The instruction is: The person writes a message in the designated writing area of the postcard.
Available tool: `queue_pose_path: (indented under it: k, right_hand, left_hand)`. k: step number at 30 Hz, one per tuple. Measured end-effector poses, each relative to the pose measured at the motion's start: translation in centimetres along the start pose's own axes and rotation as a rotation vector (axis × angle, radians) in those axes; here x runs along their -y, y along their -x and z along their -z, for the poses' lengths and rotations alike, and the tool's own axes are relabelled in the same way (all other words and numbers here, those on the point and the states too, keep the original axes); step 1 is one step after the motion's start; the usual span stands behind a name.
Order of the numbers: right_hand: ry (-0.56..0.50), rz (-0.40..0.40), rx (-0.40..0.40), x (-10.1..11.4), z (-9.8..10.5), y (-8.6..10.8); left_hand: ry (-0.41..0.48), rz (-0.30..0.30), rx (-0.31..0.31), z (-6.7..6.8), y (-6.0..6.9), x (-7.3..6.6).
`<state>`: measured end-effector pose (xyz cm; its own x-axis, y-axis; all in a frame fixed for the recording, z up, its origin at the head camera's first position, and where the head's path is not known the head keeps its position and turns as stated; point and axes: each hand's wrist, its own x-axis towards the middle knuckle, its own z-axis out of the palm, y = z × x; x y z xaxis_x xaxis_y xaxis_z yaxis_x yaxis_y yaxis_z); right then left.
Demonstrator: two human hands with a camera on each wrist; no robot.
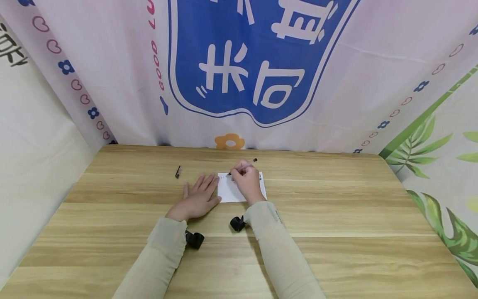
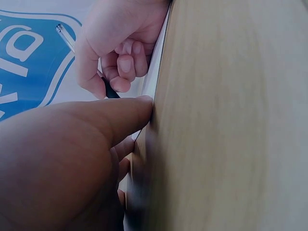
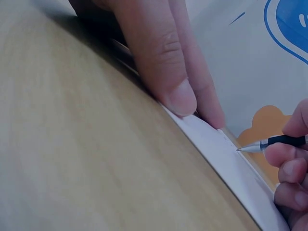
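Note:
A white sheet of paper (image 1: 228, 192) lies on the wooden table, with small marks along its top edge. The right hand (image 1: 246, 179) pinches a pen (image 1: 244, 167) with a dark grip and clear barrel; in the right wrist view the pen's tip (image 3: 239, 149) meets the paper (image 3: 211, 144). Spread flat, the left hand (image 1: 198, 200) rests at the paper's left side, its thumb (image 3: 182, 98) on the near corner and another fingertip on the edge. In the left wrist view the right hand (image 2: 120, 43) is just beyond the left hand (image 2: 62, 154), fingers curled round the pen.
A small black object (image 1: 177, 172) lies on the table (image 1: 336, 216) left of the paper. Black wrist cameras (image 1: 195, 240) are strapped at both sleeves. Behind the table hangs a white curtain (image 1: 138, 104) with a blue sign print; leaf-patterned cloth (image 1: 429, 145) is at the right.

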<state>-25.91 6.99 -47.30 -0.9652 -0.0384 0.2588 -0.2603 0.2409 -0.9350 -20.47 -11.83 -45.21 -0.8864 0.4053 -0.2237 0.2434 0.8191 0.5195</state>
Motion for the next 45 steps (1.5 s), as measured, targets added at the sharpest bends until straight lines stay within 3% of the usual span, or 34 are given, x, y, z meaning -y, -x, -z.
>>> queue_pose_path:
  k: [21, 45]
  right_hand:
    - [-0.010, -0.007, -0.019, 0.17, -0.01, -0.15]
    - [-0.005, -0.010, -0.027, 0.14, -0.04, -0.13]
  left_hand:
    - [0.003, -0.001, 0.012, 0.79, 0.48, -0.85]
    - [-0.002, 0.003, 0.010, 0.72, 0.49, -0.85]
